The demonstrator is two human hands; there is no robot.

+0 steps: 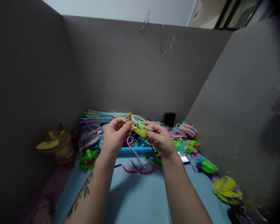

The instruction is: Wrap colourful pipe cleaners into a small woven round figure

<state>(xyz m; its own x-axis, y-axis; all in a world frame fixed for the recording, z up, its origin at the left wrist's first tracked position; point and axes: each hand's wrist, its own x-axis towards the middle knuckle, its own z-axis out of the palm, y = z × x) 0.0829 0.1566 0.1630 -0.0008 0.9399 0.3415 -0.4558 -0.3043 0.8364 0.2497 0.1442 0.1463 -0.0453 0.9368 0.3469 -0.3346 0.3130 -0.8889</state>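
Both hands are raised above a blue table (140, 193) and pinch one small piece made of bent pipe cleaners (139, 125), mostly yellow with green and purple strands. My left hand (114, 135) grips its left end with fingers closed. My right hand (159, 138) pinches its right side. A pink strand (130, 144) dangles from the piece between the hands. Loose pink pipe cleaners (140, 170) lie on the table below.
A bundle of straight pipe cleaners (100, 117) lies at the back left. Finished colourful pipe-cleaner pieces (227, 189) line the right side. A green frog toy (90, 158) and a yellow-brown jar (57, 146) stand at the left. Grey partition walls enclose the table; a dark phone (169, 119) leans at the back.
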